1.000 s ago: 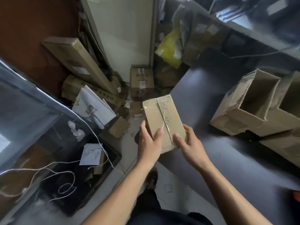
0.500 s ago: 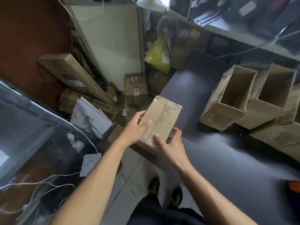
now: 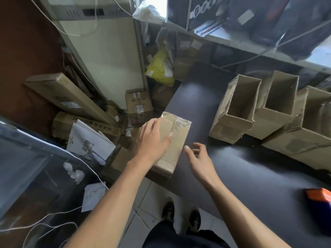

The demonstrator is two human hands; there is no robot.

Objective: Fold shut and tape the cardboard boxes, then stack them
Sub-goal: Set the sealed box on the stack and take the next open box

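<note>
Taped cardboard box (image 3: 176, 138) lies at the near left corner of the dark surface (image 3: 241, 176), left hand (image 3: 152, 140) flat on top of it.

The left hand rests palm down on the box's upper face, fingers straight and spread, not curled round any edge. The right hand (image 3: 198, 158) is just beside the box's right side, clear of it, fingers loosely bent and holding nothing. Clear tape runs over the box's far end. Three open-topped cardboard boxes (image 3: 238, 111) stand in a row, touching one another, well apart to the right on the same surface. An orange and blue object (image 3: 318, 203) lies at the near right edge; its type cannot be determined.
</note>
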